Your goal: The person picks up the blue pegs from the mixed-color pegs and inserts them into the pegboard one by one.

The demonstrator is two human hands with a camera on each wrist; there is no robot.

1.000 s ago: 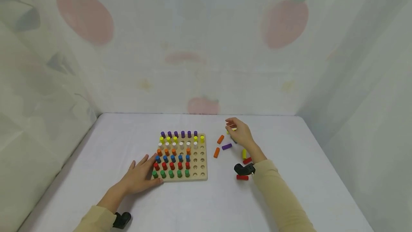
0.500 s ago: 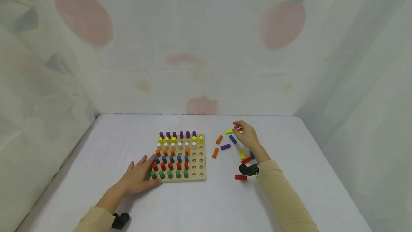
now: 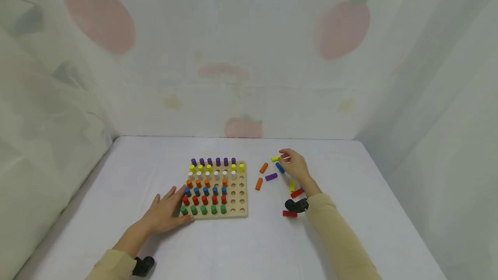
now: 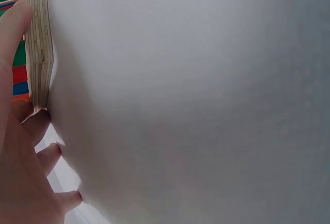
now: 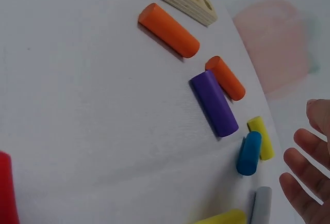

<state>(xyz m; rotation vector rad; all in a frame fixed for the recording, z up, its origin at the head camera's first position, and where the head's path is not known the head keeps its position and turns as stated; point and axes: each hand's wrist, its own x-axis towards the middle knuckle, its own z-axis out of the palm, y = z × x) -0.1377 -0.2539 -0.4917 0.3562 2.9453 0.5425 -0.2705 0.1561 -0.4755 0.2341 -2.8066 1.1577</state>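
Observation:
In the head view my left hand (image 3: 167, 214) rests at the left side of a wooden pegboard (image 3: 237, 198), fingers spread, thumb at its front edge. The left wrist view shows that thumb by the layered board edge (image 4: 41, 53). My right hand (image 3: 295, 167) hovers right of the board, above the loose pegs. Its fingertips come close to a blue peg (image 3: 280, 167) and a yellow peg (image 3: 275, 158). In the right wrist view its fingers (image 5: 304, 170) are loosely bent with nothing between them. Coloured pegs stand in rows by colour on the board, with bare holes mostly at the right.
Between board and right hand lie a purple peg (image 3: 271, 176) and two orange pegs (image 3: 263, 167). Nearer the right wrist are another yellow peg (image 3: 292, 186) and two red pegs (image 3: 289, 213). A pale grey peg (image 5: 262, 203) shows in the right wrist view.
My right hand has drawn away from the far yellow peg to the right, then come slightly back left, uncovering the blue peg. The left hand stays at the board.

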